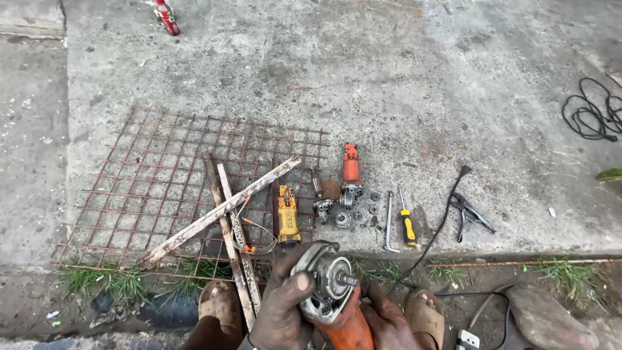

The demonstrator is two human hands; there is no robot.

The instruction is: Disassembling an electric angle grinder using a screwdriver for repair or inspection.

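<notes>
An orange angle grinder (334, 301) with a bare metal gear head and spindle is held low in the middle of the view. My left hand (282, 304) wraps the metal head from the left, thumb across its face. Gripping the orange body from below right is my right hand (387, 324). Both hands are dirty with grease. My feet in sandals (424, 311) rest on the ground on either side.
On the concrete slab ahead lie a rusty wire mesh (175, 181), angle-iron strips (220, 207), a yellow grinder body (287, 217), an orange grinder body (351, 172), small gears and washers (356, 214), a yellow-handled screwdriver (407, 220), pliers (470, 214) and a black cable (593, 113).
</notes>
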